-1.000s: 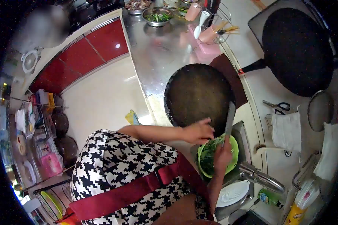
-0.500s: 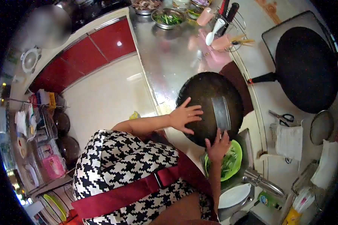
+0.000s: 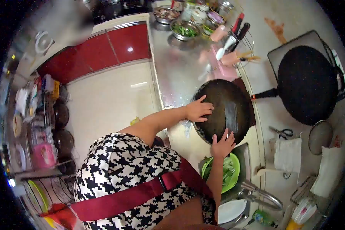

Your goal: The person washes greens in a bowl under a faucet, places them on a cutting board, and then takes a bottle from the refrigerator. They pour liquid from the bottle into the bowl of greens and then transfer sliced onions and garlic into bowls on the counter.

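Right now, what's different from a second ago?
The knife has gone from above the green basket onto the round board. The right hand has loosened its grip, fingers spread by the knife's near end. The left hand has moved from the basket to the board's left side. The basket is still in the sink.

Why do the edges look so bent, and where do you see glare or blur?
Head view: likely a wide lens, with black corners and a bowed row of red cabinets; head view: whitish glare on the steel counter, a bright spot on the cabinets, a pale streak on the floor, while the board looks dark; head view: a smeared grey patch at upper left.
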{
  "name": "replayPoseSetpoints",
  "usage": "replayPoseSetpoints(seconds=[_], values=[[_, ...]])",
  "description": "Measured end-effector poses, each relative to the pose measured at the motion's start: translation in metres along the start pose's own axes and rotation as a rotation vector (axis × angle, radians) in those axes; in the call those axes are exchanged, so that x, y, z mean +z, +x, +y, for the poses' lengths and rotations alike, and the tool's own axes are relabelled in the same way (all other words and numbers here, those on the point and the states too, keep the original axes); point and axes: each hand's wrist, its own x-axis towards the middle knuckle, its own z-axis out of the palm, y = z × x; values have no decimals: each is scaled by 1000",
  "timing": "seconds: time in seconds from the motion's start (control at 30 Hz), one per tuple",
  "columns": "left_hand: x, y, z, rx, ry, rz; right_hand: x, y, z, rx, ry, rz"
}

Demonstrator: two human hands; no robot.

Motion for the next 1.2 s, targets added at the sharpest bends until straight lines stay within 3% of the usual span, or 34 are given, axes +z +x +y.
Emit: replayPoseSetpoints(seconds=[0.17,0.3,0.4,0.53,0.63,0.7,0.73,0.8,0.87,0.93,1.0,1.07,1.13,1.2], values=[[-5,4,13,-66,157,-163,2,-1,0,-1,-36,-56],[-20,22,52,-343,228,-439,0,-3,2,-10,-75,-102],[-15,12,79,-473,99,-45,1,-8,1,-11,-85,-58],[-31,-27,99,-463,26,72,-5,-10,-2,7,-84,-113],[-47,-79,99,-556,19,68,-8,-9,-4,18,-65,-135],[-36,-140,88,-602,26,237,-3,-10,1,24,-59,-119],[-38,-170,82,-654,102,187,-3,-10,0,27,-65,-112],[-69,-220,99,-987,62,114,-10,-11,-7,24,-42,-124],[-49,-299,92,-1187,70,125,-1,-12,-5,11,-65,-66],[-49,-362,100,-1437,1,-34,-1,-12,-7,-4,-31,-15],[-62,-422,114,-1565,-44,-385,13,-12,-4,-24,-109,54],[-72,-473,119,-1751,-73,-591,5,-13,-11,-13,-154,19],[-97,-512,119,-1921,-201,-601,12,-9,-13,70,-197,-61],[-92,-568,105,-1980,-275,-443,14,-7,-27,138,-295,-67]])
